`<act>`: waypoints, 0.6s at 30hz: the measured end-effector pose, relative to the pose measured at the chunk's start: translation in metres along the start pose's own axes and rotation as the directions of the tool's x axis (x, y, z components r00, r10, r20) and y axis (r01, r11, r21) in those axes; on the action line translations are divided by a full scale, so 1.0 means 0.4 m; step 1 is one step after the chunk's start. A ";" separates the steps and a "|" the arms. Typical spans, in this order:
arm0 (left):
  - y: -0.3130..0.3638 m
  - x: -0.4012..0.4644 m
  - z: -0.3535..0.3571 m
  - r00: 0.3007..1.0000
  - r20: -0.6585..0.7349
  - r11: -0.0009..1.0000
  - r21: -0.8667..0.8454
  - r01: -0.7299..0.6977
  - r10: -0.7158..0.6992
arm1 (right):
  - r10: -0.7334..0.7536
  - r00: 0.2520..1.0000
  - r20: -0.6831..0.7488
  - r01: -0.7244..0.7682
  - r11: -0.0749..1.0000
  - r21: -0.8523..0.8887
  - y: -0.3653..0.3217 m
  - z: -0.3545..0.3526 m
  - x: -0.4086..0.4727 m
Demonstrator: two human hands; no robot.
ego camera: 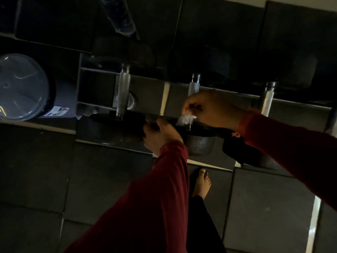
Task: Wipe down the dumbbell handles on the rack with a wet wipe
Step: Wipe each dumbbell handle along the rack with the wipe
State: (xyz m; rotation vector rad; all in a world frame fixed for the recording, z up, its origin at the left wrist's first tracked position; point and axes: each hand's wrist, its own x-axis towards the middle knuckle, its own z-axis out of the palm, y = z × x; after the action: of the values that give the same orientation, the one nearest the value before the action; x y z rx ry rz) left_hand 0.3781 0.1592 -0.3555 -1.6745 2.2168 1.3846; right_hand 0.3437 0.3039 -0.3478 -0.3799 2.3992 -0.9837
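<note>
Three dumbbells lie across the low rack (102, 105), each with a knurled metal handle: left handle (123, 90), middle handle (193, 86), right handle (266, 99). My right hand (213, 108) is wrapped over the lower part of the middle handle with a crumpled white wet wipe (186, 119) held in its fingers against the bar. My left hand (160, 134) rests on the near black weight head (200, 141) of that dumbbell, fingers curled at its edge. Both sleeves are dark red.
A round grey weight plate or lid (20, 86) sits at the left beside the rack. A dark tube (121, 17) slants in from the top. My bare foot (201, 183) stands on the dark floor tiles (54, 179) just in front of the rack.
</note>
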 end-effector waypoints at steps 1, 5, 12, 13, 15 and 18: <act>-0.006 -0.003 -0.007 1.000 -0.011 0.999 -0.050 0.009 -0.010 | 0.096 0.994 -0.056 -0.088 0.988 0.126 0.003 -0.006 -0.016; -0.050 -0.039 -0.018 0.999 0.036 0.999 -0.030 -0.025 0.026 | 0.383 0.923 -0.031 -0.300 0.769 0.564 0.036 -0.021 -0.091; -0.054 -0.048 -0.021 0.981 0.072 0.981 0.065 -0.182 0.177 | 0.562 0.807 0.179 -0.361 0.231 0.904 0.106 -0.049 -0.214; -0.057 -0.061 -0.023 0.968 0.080 0.966 0.089 -0.243 0.237 | 0.559 0.805 0.201 -0.363 0.196 0.911 0.121 -0.060 -0.233; -0.071 -0.107 -0.025 0.935 0.087 0.921 0.164 -0.355 0.345 | 0.526 0.827 0.199 -0.410 0.321 0.854 0.139 -0.093 -0.279; -0.098 -0.202 -0.020 0.874 0.079 0.843 0.236 -0.484 0.480 | 0.496 0.868 0.031 -0.441 0.740 0.508 0.166 -0.151 -0.346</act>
State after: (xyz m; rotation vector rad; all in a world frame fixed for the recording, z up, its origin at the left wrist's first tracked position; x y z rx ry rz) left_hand 0.4462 0.2141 -0.3338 -1.0576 2.7894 1.1075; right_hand 0.4206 0.4447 -0.3098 0.4677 2.0469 -1.3382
